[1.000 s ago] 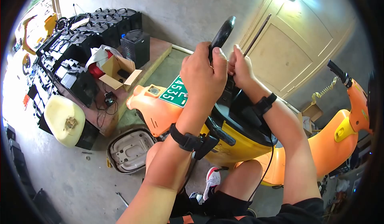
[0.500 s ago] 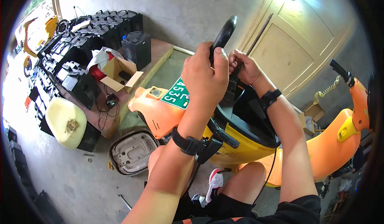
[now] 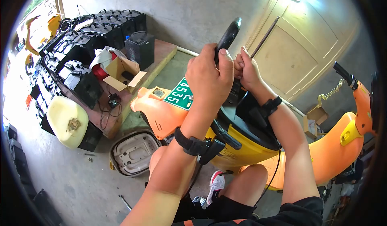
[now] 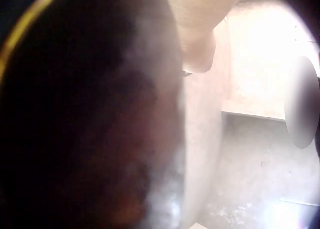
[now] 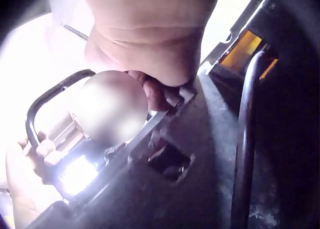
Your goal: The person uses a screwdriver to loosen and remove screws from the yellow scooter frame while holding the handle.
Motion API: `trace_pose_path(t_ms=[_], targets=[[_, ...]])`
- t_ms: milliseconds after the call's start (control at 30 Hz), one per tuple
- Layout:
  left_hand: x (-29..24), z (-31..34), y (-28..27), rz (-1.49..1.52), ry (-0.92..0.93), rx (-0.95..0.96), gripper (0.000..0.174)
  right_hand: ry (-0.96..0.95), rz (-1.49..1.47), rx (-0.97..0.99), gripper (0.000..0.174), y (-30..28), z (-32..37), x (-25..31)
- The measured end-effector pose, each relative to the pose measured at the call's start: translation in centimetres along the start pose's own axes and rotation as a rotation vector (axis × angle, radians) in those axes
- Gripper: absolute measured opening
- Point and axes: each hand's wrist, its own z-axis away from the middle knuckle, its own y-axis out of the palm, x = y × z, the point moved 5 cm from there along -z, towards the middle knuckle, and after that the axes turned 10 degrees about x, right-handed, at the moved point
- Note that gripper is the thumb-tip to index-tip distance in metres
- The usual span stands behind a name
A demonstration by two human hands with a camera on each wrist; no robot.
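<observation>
In the head view my left hand [image 3: 209, 74] grips a black curved grab bar [image 3: 230, 32] that rises above the back of an orange and yellow scooter [image 3: 157, 117]. Beside it, my right hand [image 3: 249, 70] is curled round a long thin metal rod [image 3: 264, 38], which slants up and right out of the fist. The rod's lower end is hidden by the hands. In the right wrist view the right hand [image 5: 150, 34] is close over the dark plastic body [image 5: 210, 139], and the bar [image 5: 37, 109] shows with left-hand fingers on it. A dark blur fills much of the left wrist view.
An upturned seat [image 3: 135, 152] lies on the floor by my knee. Rows of black batteries [image 3: 100, 34] stand on a low platform at left, with an open carton [image 3: 121, 70] and a pale seat cushion [image 3: 66, 121]. A wrench-like tool [image 3: 125, 202] lies on the floor.
The right hand has turned a little on the rod, its fingers shifting. The rod's tip has moved slightly right in view. The left hand stays on the bar.
</observation>
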Motion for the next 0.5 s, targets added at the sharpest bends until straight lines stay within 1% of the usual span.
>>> trace_pose_path(t_ms=[33,67,167,200,267,300,333,400,433,467,500], targets=[[0.0,0.1,0.0,0.003,-0.001,0.002,0.021,-0.015,-0.006,-0.076,0.054,-0.1,0.0,-0.1],[-0.1,0.1,0.0,-0.003,-0.004,0.002,0.021,-0.017,-0.005,-0.08,0.054,0.2,0.0,-0.2],[-0.1,0.1,0.1,-0.006,-0.007,-0.002,0.022,-0.091,0.088,-0.315,0.054,-0.1,0.0,-0.2],[-0.1,0.0,0.1,-0.006,-0.008,-0.006,0.022,-0.094,0.09,-0.317,0.054,0.2,-0.2,-0.3],[-0.1,0.0,0.0,-0.009,-0.006,-0.001,0.022,-0.127,0.216,-0.559,0.057,-0.3,0.0,-0.4],[-0.1,0.1,0.1,-0.016,-0.006,0.005,0.022,-0.108,0.352,-0.704,0.061,-1.5,-0.3,-0.9],[-0.1,0.0,0.1,-0.014,-0.007,0.004,0.022,-0.108,0.355,-0.705,0.061,-1.4,-0.6,-1.0],[-0.2,0.0,0.0,-0.008,0.011,-0.025,0.021,-0.106,0.517,-0.869,0.062,-1.7,-0.3,-0.8],[-0.2,0.1,0.0,-0.007,0.009,-0.023,0.021,-0.061,0.527,-0.892,0.061,-1.6,-0.3,-0.6],[-0.2,0.1,0.0,-0.031,0.019,-0.013,0.021,-0.06,0.527,-0.894,0.061,-1.4,0.2,-0.3],[-0.2,0.1,0.0,-0.054,0.029,-0.004,0.021,-0.051,0.384,-0.738,0.057,-1.1,0.3,-0.4]])
